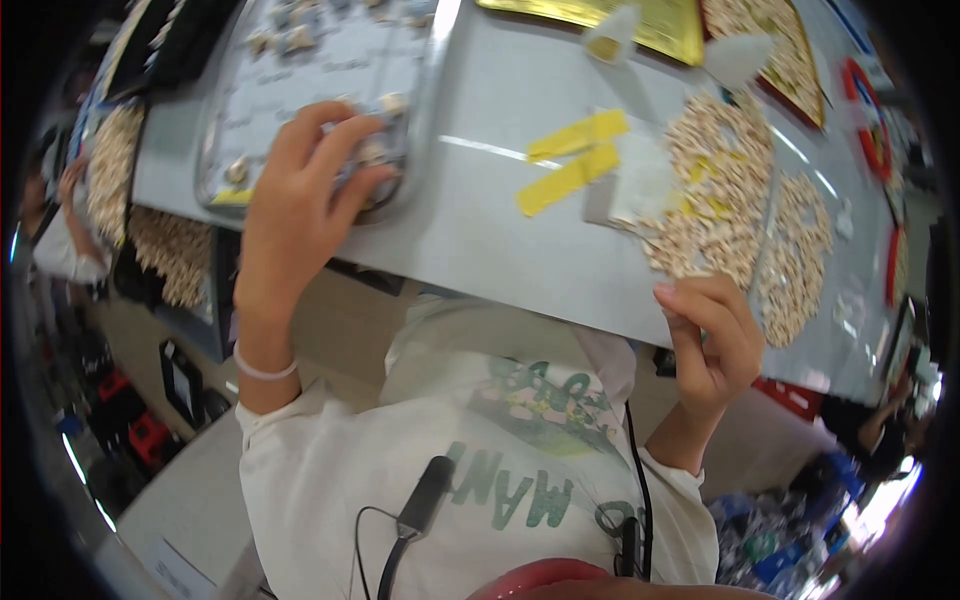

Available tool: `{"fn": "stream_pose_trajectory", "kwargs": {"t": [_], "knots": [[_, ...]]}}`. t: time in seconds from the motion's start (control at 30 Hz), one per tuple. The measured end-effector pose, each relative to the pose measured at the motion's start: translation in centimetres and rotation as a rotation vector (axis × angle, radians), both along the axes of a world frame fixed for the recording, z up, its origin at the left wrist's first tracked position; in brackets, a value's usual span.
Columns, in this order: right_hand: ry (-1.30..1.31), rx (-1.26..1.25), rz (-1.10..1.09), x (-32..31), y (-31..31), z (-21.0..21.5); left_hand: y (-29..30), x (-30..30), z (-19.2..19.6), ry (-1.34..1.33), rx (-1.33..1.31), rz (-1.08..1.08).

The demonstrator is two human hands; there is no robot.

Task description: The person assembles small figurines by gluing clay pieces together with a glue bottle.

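My left hand [305, 190] reaches over the near right corner of a metal tray [425, 120] lined with a printed white sheet. Its thumb and forefinger are curved and apart, with a small pale lump [372, 152] between their tips; I see no firm grip on it. Another pale lump [392, 102] lies just beyond the fingers. At the table's front edge, my right hand [715, 335] has thumb and forefinger pinched together; whatever is in the pinch is too small to make out. Just beyond it spreads a heap of small pale pieces [715, 190].
Two yellow strips [570, 178] lie mid-table beside a whitish block [640, 190]. A second heap of pale pieces [795, 260] is at the right. A gold tray [640, 30] and white cone-shaped pieces [740, 60] stand at the back. Another person's arm [72, 215] shows far left.
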State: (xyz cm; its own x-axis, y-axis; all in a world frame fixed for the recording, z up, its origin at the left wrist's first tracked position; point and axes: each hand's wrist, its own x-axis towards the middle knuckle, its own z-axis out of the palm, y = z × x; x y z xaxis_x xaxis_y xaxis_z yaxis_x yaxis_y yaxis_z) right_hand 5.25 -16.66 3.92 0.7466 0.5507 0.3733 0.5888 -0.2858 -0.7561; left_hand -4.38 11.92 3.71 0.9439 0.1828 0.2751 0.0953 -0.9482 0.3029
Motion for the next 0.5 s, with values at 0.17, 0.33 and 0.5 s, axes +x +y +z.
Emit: {"fn": "stream_pose_trajectory", "kwargs": {"t": [0.17, 0.33, 0.5], "knots": [[-0.036, -0.059, -0.110, 3.1, -3.7, 0.9, -0.7, -0.9, -0.5, -0.038, 0.012, -0.024], [-0.159, -0.250, -0.449, 7.6, -9.5, 1.0, -0.9, -0.9, -0.8, -0.052, -0.024, -0.005], [-0.194, -0.434, -0.427, 8.0, -10.7, -0.3, -1.3, -0.7, -0.6, -0.155, 0.071, -0.013]]}}
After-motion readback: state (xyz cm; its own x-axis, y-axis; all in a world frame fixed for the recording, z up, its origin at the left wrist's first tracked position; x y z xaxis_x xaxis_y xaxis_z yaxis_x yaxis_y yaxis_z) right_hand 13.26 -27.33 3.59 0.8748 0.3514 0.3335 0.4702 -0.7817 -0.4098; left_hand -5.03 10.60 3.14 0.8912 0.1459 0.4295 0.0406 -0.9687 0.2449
